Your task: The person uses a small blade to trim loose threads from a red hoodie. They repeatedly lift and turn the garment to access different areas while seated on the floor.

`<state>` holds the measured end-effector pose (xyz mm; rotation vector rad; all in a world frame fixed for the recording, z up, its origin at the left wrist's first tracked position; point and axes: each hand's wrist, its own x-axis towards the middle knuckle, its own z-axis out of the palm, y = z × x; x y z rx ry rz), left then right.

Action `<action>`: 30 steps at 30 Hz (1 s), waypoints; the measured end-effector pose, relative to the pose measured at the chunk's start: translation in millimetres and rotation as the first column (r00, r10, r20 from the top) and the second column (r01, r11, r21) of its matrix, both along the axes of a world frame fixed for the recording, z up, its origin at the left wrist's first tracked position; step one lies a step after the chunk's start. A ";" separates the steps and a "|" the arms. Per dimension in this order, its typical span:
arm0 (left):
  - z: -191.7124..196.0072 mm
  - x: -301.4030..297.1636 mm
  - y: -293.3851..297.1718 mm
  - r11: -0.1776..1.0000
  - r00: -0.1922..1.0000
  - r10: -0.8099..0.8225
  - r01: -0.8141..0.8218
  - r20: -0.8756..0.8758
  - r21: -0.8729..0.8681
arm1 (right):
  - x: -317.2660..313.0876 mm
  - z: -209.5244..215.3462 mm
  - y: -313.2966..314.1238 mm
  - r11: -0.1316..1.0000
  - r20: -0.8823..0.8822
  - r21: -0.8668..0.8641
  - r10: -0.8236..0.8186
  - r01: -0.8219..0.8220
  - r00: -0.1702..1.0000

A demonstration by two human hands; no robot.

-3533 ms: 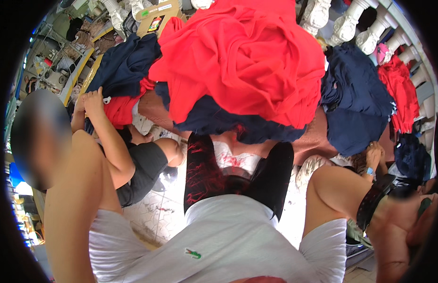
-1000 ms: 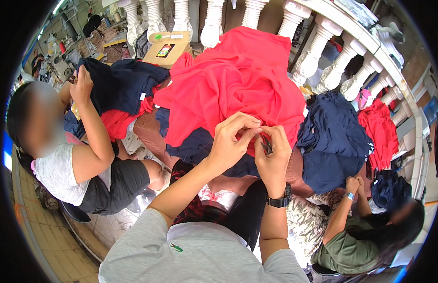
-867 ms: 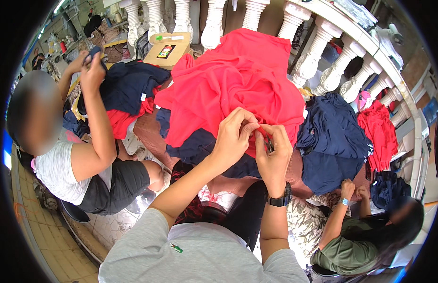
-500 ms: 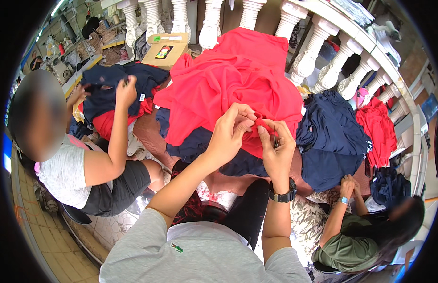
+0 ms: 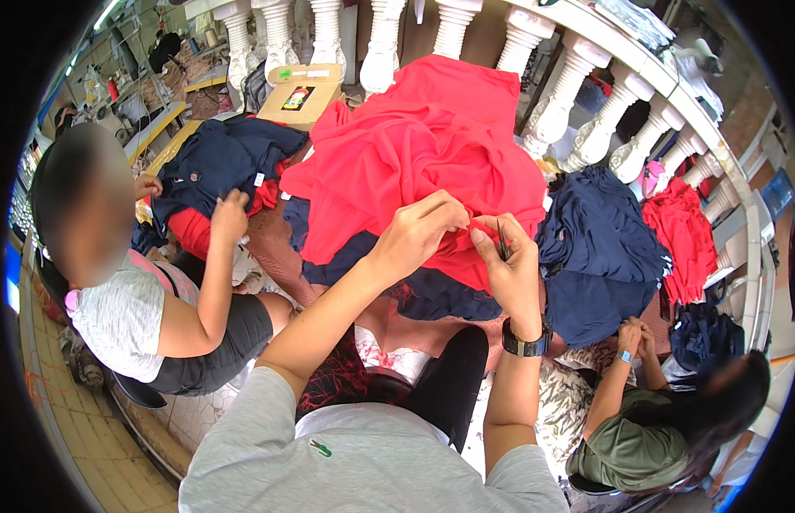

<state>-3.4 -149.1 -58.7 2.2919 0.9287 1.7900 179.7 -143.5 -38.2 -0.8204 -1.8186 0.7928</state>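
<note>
A large red cloth garment (image 5: 431, 128) lies heaped in front of me, over navy cloth (image 5: 449, 295). Near its close edge, my left hand (image 5: 423, 232) is closed, thumb and fingertips pinching a bit of the red cloth. Just to the right, my right hand (image 5: 513, 261) is closed too, its thumb and finger at the same fold. A slim dark tool (image 5: 503, 243), like small thread snips, sticks up between its fingers. Most of the tool is hidden by the hand.
At left a seated person (image 5: 115, 316) handles a navy garment (image 5: 222, 158). Another person (image 5: 645, 436) sits at right by a navy pile (image 5: 598, 248), with red garments (image 5: 681, 235) beyond. A cardboard box (image 5: 301, 96) stands at the back before a white balustrade (image 5: 382, 47).
My right wrist has shifted slightly right and turned, and the dark tool shows more. The left person's hands came down, and the navy garment there now lies flatter.
</note>
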 end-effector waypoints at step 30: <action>23.2 -11.5 16.4 0.909 0.984 -0.175 0.168 0.017 -0.381 | 0.4 26.9 -12.5 0.875 0.336 0.481 -0.241 0.054 0.911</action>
